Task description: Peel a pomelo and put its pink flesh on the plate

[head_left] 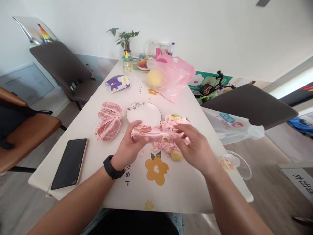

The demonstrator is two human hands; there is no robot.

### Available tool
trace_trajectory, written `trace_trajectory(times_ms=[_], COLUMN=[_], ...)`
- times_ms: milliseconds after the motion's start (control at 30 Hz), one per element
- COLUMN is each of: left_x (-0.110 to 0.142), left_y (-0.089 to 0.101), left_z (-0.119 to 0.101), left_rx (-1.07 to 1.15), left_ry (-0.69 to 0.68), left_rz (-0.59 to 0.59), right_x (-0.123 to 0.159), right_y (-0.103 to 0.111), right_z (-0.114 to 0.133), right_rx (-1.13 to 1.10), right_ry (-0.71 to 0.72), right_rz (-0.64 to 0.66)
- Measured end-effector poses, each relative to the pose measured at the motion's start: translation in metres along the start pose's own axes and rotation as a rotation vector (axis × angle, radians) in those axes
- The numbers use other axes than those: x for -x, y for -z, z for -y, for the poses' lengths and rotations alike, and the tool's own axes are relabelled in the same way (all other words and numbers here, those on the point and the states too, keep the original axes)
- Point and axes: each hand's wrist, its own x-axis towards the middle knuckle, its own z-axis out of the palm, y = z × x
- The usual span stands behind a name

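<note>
Both hands hold one pink pomelo segment [146, 132] above the table. My left hand [130, 145], with a black watch on the wrist, grips its left end, thumb on top. My right hand [194, 147] pinches its right end, fingers curled. Under the hands lies a heap of pink pith and yellow peel [171, 143]. Several peeled pomelo segments [109, 121] lie to the left. A white plate [144, 112] stands just behind the hands, with nothing on it.
A black phone [69, 163] lies near the table's left front corner. A pink plastic bag [171, 75] with a yellow fruit, a tissue pack [117, 83], a fruit dish and a potted plant [125, 40] stand farther back. Chairs flank the table [176, 192]; a clear lid [238, 163] sits at the right edge.
</note>
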Motion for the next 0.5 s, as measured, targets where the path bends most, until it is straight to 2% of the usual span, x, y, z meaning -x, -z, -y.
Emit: trace_trajectory(times_ms=[67,100,300,500], left_x=[0.000,0.000,0.001,0.000], left_y=[-0.001,-0.001,-0.005,-0.004], left_z=[0.000,0.000,-0.003,0.003], left_rx=[0.004,0.011,0.011,-0.042], left_ry=[0.007,0.015,0.063,0.020], left_rz=[0.000,0.002,0.002,-0.025], right_x=[0.000,0.000,-0.002,0.001], right_y=[-0.006,-0.009,-0.019,-0.024], right_z=[0.018,0.024,0.033,0.037], right_rx=[-0.151,-0.178,-0.216,-0.224], right_ry=[-0.040,-0.051,-0.073,-0.073], right_rz=[0.115,0.134,0.085,0.075])
